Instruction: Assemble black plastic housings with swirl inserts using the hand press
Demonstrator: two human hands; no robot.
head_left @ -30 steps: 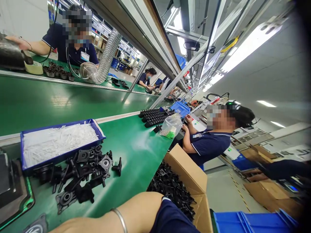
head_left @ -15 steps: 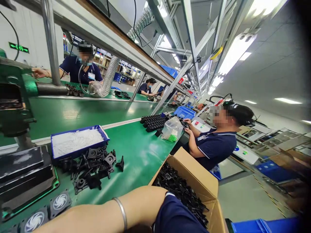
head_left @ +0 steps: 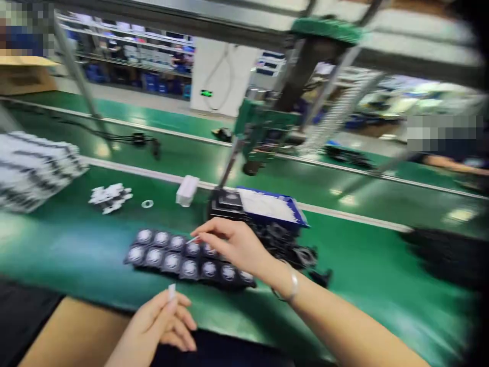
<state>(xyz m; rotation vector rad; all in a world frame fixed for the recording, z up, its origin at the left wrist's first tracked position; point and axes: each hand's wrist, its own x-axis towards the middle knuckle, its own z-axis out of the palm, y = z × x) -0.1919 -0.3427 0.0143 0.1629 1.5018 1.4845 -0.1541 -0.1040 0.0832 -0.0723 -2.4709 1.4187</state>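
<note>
My right hand (head_left: 233, 247) reaches over a double row of small black fan units (head_left: 187, 259) on the green bench, its fingers pinched on a thin white stick (head_left: 193, 238). My left hand (head_left: 162, 321) hovers near the bench's front edge, closed on a small white piece (head_left: 171, 291). A silver bangle (head_left: 291, 285) circles my right wrist. Behind my right hand stands a blue tray of white sticks (head_left: 273, 206), with a heap of black plastic parts (head_left: 290, 247) beside it. The picture is blurred by motion.
A green press machine (head_left: 263, 130) stands behind the tray. At the far left lie stacked white and black parts (head_left: 34, 168), a small white pile (head_left: 110, 196), a ring (head_left: 147, 204) and a white block (head_left: 187, 189). A dark heap (head_left: 446, 252) lies right. A co-worker's arm (head_left: 454, 164) rests across the belt.
The view has swung left and down from the co-worker and the cardboard box to the bench in front of me. Both my hands have come into view over the fan units.
</note>
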